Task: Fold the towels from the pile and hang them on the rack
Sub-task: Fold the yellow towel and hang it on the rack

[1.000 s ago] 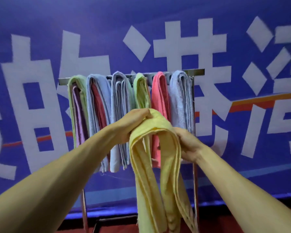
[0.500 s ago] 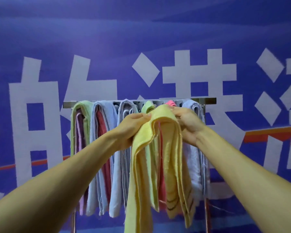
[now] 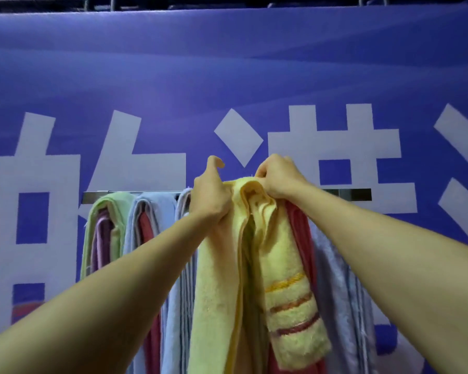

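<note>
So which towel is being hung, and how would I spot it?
Before the blue banner with huge white characters runs a metal rack bar hung with towels. The left hand and right hand grip one at the bar, beside a red towel. It is the only yellow towel, with orange and dark stripes near its end.

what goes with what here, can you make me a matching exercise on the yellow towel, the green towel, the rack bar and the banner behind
Column A
1. yellow towel
2. green towel
3. rack bar
4. banner

Column B
a. hangs farthest left on the rack
b. gripped at its top fold by the left hand and right hand
c. shiny metal, horizontal
d. blue with large white characters

Pairs: 1-b, 2-a, 3-c, 4-d
</note>
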`<action>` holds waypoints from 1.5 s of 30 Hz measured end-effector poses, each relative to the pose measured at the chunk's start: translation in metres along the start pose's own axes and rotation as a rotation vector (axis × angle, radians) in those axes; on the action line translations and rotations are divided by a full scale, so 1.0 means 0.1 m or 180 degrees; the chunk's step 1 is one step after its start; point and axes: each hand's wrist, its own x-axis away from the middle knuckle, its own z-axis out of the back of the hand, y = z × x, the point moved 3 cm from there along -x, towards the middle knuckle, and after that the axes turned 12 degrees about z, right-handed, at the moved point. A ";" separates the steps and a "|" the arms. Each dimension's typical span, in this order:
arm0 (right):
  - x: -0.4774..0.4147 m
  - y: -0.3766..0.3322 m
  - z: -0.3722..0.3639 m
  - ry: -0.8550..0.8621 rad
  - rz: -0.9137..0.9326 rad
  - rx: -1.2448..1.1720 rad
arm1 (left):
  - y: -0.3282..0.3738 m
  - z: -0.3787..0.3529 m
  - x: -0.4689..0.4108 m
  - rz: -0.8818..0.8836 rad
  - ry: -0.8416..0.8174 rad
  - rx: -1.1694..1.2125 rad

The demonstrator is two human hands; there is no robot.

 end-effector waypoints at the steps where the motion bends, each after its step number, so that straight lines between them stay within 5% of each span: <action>1: -0.01 0.03 -0.05 -0.0043 0.0050 0.0130 | -0.01 0.00 0.01 -0.0163 0.0105 -0.0242; 6: 0.07 0.11 -0.13 -0.0315 0.0104 0.0791 | -0.10 -0.05 0.15 -0.0848 0.0222 -0.1196; 12: 0.15 -0.01 -0.11 -0.0147 0.0333 0.1138 | -0.15 -0.05 0.26 -0.1106 0.0091 -0.1395; 17: 0.41 -0.17 -0.14 0.0065 0.0191 0.0713 | -0.30 -0.18 0.39 -0.1274 -0.0072 -0.1522; 24: 0.80 -0.14 -0.38 -0.0127 -0.0235 -0.0374 | -0.37 -0.15 0.70 -0.0579 -0.0935 -0.0417; 31: 1.19 -0.05 -0.81 0.0026 -0.1315 -0.2035 | -0.77 -0.47 1.08 0.0858 -0.1916 0.1196; 40: 1.53 0.03 -1.36 -0.0031 -0.2232 -0.2741 | -1.06 -0.75 1.41 0.1722 -0.2043 0.1936; 45: 1.45 0.08 -1.38 0.0157 -0.2043 -0.3107 | -1.20 -0.71 1.09 0.1734 -0.1851 0.2274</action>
